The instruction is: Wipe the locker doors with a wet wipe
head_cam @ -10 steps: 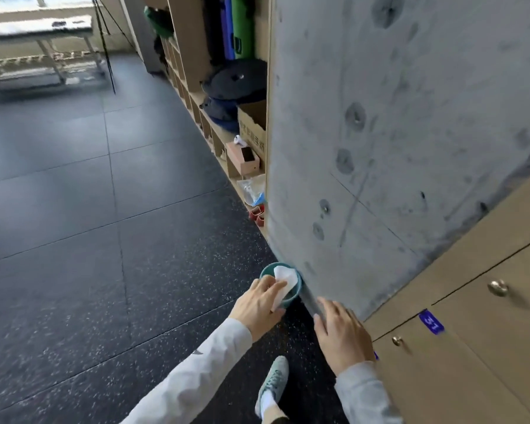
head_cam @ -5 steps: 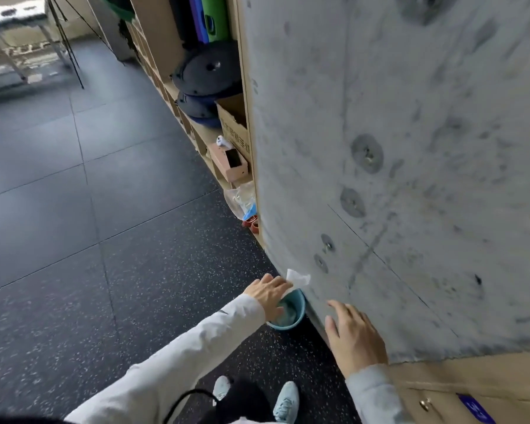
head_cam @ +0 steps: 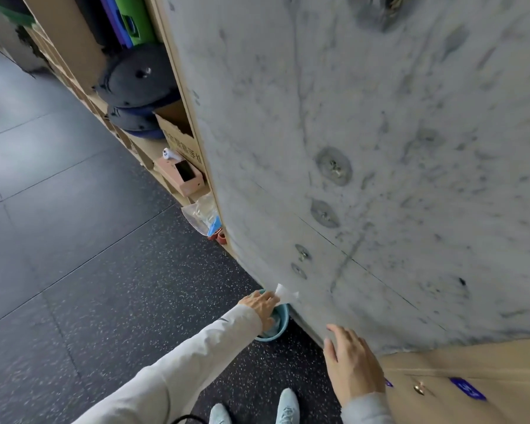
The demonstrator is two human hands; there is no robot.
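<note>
Left hand (head_cam: 261,304) reached out over the teal basin (head_cam: 278,325) on the speckled floor (head_cam: 110,289), its fingers (head_cam: 270,298) pinching one corner of the wet wipe (head_cam: 285,292), which stuck up and right toward the concrete pillar (head_cam: 364,166). Right hand (head_cam: 354,367) hovered near the pillar's foot, fingers spread and relaxed, gripping nothing. Locker doors (head_cam: 471,390) lay at lower right, just beside the right hand and well apart from the wipe. Judged: the wipe must travel rightward and back toward the body; the empty hand was nearer the doors.
</note>
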